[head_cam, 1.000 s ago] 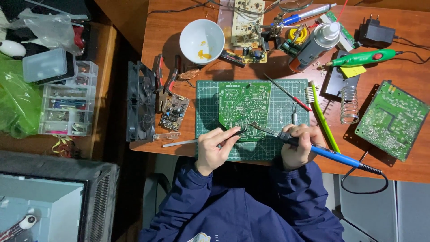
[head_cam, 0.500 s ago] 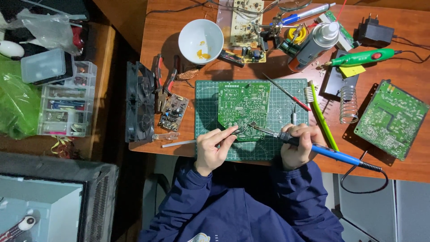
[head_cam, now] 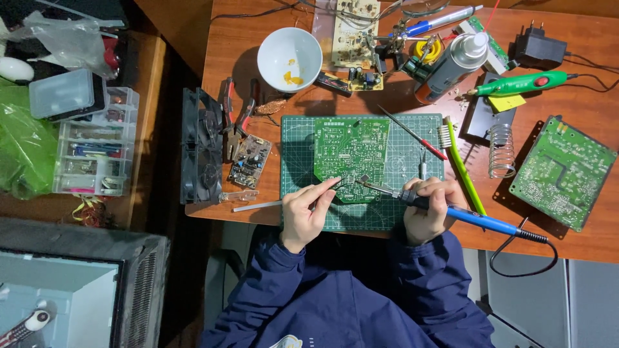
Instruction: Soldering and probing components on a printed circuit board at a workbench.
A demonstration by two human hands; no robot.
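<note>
Pointing up-left: soldering iron (head_cam: pixel 445 207).

A: Single view, head-worn camera, looking almost straight down on the green cutting mat (head_cam: pixel 303 138).

B: Orientation?

A: The wearer's sleeves enter from the bottom edge; the table's far side lies above the mat. Parts drawers (head_cam: pixel 90 151) sit well left of the mat, the second circuit board (head_cam: pixel 561 171) well right.

B: Distance?

A: Moderate: the whole mat shows, with margin all around. No second view shares the scene.
</note>
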